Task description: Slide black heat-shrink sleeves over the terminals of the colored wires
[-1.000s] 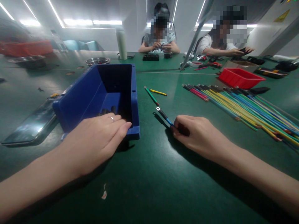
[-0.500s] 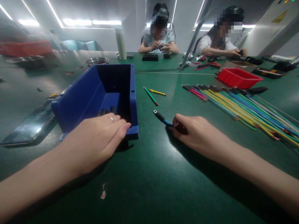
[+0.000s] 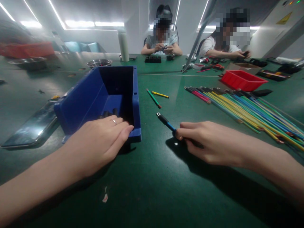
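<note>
My left hand (image 3: 105, 144) reaches over the low front of a blue plastic bin (image 3: 80, 95), its fingertips hidden inside among small black sleeves (image 3: 115, 111). What those fingers hold, if anything, cannot be seen. To the right of the bin, my right hand (image 3: 204, 139) is closed on the near end of a short blue cable (image 3: 170, 127). The cable's far end carries a black sleeve and a metal lug, pointing away and to the left. A short green cable (image 3: 153, 98) and a short yellow cable (image 3: 160, 94) lie beyond it on the table.
Many coloured cables (image 3: 237, 107) lie side by side at the right, with a red tray (image 3: 242, 79) behind them. A phone (image 3: 30, 126) lies left of the bin. A metal bowl (image 3: 98, 63) and a pale bottle (image 3: 123, 46) stand farther back. Two people work across the green table (image 3: 147, 190).
My right hand has turned and slid slightly toward me along the blue cable, showing more of its blue length. My left hand stays at the bin.
</note>
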